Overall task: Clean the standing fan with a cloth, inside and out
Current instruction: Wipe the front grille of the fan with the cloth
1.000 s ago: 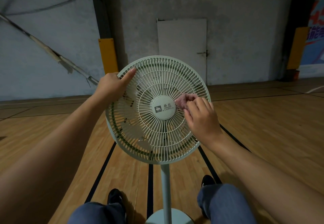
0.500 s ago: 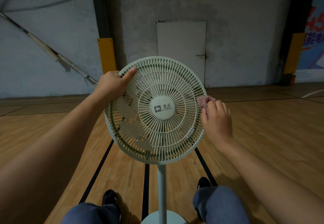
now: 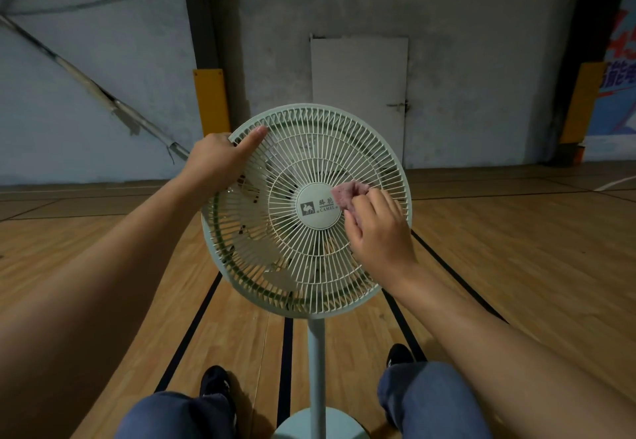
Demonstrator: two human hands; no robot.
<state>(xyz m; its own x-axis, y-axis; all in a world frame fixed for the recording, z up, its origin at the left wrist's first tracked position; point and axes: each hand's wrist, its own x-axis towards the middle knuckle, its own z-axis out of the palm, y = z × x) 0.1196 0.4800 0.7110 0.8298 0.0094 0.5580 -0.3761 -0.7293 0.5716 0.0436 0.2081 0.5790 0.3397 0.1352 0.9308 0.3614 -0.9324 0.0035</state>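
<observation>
left hand (image 3: 215, 160) grips the upper left rim of the standing fan (image 3: 306, 211) grille with thumb along the rim, right hand (image 3: 378, 232) pinches a pink cloth (image 3: 346, 194) pressed on the grille just beside the center hub, fan upright on wooden floor (image 3: 516, 232)

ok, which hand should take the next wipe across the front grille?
Right. The right hand already holds the pink cloth against the grille beside the hub badge. The left hand grips the grille's upper-left rim, probably steadying the fan, and holds no cloth.
</observation>
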